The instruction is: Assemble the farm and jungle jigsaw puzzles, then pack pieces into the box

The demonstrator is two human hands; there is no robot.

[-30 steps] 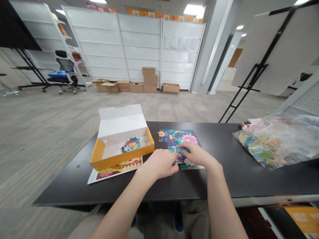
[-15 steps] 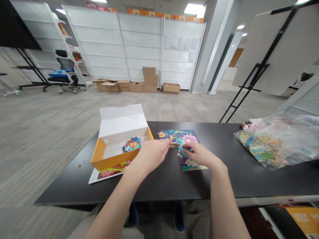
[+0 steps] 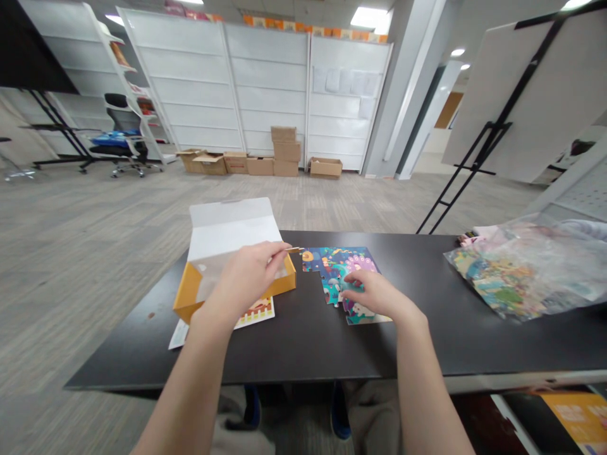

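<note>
My left hand [image 3: 251, 272] is raised over the right side of a yellow box. Its thumb and fingers pinch a thin puzzle piece [image 3: 294, 250], seen nearly edge-on. A partly joined jigsaw puzzle [image 3: 344, 256], in blue, teal and purple, lies flat on the black table, with a stepped left edge. My right hand [image 3: 377, 296] rests over the puzzle's right part, thumb and fingers apart and nothing visible between them. The yellow box [image 3: 288, 279] stands with its white lid up; my left hand and forearm hide most of its inside.
Under the box, a printed picture sheet [image 3: 260, 311] sticks out. A clear plastic bag [image 3: 515, 275] with colourful pieces lies at the table's right. Below the table's right end is a yellow and black package [image 3: 569, 411]. An easel board [image 3: 516, 101] stands behind.
My left hand has moved left and up, from the puzzle to the box, a piece in its fingers. A teal section now fills part of the puzzle's left edge. My right hand hardly moved.
</note>
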